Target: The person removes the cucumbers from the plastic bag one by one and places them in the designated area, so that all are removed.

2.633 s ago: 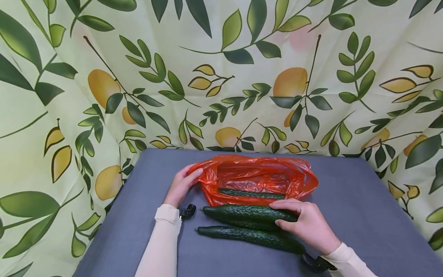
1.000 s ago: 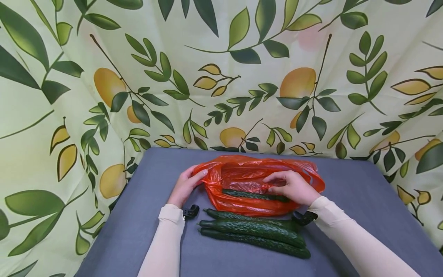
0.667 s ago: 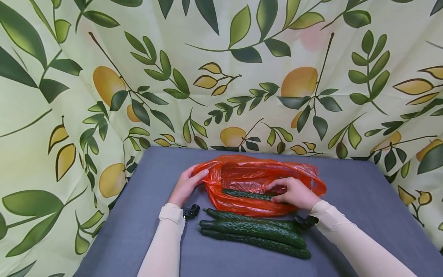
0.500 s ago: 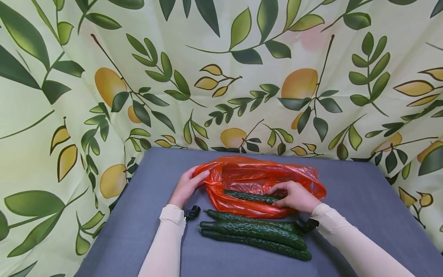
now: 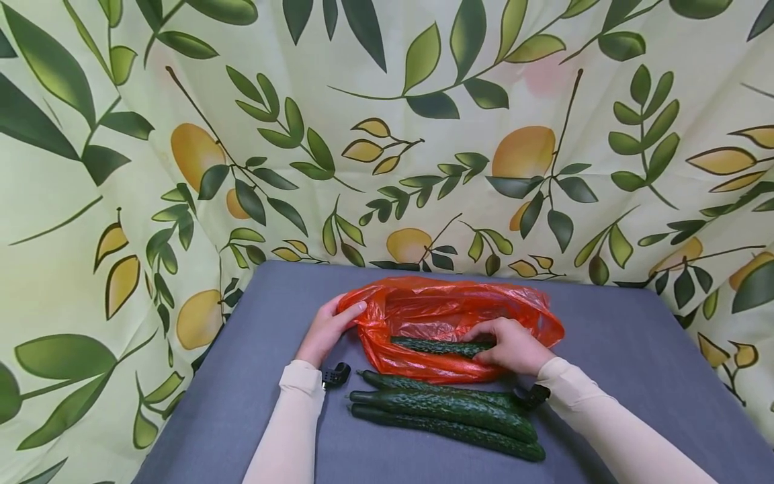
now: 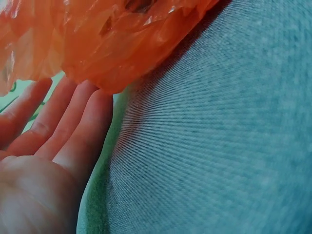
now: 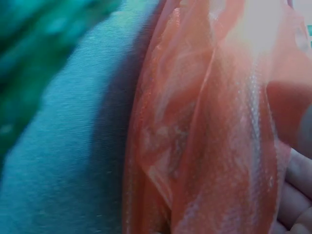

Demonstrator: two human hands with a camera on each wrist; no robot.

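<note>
A red plastic bag (image 5: 417,363) lies on its side with its mouth spread, and a cucumber (image 5: 438,346) shows inside it. My left hand (image 5: 326,329) holds the bag's left rim, thumb in front and fingers behind. In the left wrist view those fingers (image 6: 68,122) run up behind the orange-red plastic. My right hand (image 5: 514,344) reaches into the bag and grips the right part of the cucumber there, between thumb and fingers. In the right wrist view the bag's wall (image 7: 209,146) hides most of that hand. Three dark green cucumbers (image 5: 444,407) lie side by side in front of the bag.
A grey cloth (image 5: 363,457) covers the table. Behind it and at the sides hangs a curtain (image 5: 387,134) printed with leaves and fruit. Black wrist cameras (image 5: 337,375) sit on both wrists, the right one close over the cucumbers' right ends.
My right hand has let go of a cucumber in front of the bag, moved up into the bag and taken hold of the cucumber inside. My left hand stays on the rim.
</note>
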